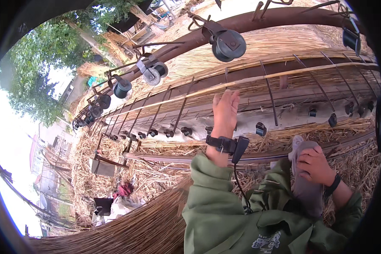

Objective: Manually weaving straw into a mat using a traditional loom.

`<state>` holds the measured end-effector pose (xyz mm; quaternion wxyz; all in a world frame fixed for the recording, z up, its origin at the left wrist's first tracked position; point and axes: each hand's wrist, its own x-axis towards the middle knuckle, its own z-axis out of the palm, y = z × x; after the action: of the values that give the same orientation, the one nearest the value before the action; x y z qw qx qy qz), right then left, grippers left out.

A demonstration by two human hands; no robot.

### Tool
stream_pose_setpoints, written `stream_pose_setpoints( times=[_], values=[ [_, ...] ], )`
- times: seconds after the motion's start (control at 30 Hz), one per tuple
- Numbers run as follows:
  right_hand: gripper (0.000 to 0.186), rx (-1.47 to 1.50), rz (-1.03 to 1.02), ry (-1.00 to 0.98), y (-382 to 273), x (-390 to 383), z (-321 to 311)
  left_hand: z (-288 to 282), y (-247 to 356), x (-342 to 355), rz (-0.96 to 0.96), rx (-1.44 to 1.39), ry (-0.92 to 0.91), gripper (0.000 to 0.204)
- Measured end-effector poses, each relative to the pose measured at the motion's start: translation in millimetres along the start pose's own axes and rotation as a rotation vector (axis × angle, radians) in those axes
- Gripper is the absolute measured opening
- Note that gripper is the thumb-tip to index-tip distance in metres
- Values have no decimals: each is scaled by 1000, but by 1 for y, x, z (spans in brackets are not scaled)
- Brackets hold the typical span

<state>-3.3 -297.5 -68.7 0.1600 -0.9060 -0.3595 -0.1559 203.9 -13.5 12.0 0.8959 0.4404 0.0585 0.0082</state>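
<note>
My left hand (225, 111) is raised over the frame, its fingers stretched out and close together. Its fingertips are at a long pale reed stalk (249, 79) that lies along a row of thin metal rods (270, 93); whether they touch it I cannot make out. My right hand (315, 166) rests on my knee, in grey trousers (307, 192), with its fingers bent loosely over the cloth and nothing visible in it. Just beyond the left hand, a spool (228, 45) of dark wire or thread hangs from a brown pipe (279, 21).
Several more spools (122, 87) hang along the pipe, and others (261, 129) dangle below the rods. A reed mat (275, 40) spreads out behind. A lower rail (178, 158) runs before my legs. Loose straw (144, 182) covers the ground, with a reed bundle (148, 220) at the near left.
</note>
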Motion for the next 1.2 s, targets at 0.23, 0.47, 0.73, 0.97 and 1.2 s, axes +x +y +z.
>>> stream_pose_setpoints(
  times=[0.23,0.47,0.73,0.97,1.2],
  values=[
    [24,690,368,-319,80,22,18,-114,-21,-110,-21,1,-244,23],
    [37,825,458,-320,100,23,32,-392,-30,-322,80,-209,1218,20],
    [39,553,476,-287,89,35,27,-446,10,-427,416,-61,1464,48],
    [36,632,438,-343,88,37,25,-403,47,-357,495,-115,1065,33],
    [36,786,572,-350,81,35,23,-316,47,-286,673,44,884,18]
  ],
)
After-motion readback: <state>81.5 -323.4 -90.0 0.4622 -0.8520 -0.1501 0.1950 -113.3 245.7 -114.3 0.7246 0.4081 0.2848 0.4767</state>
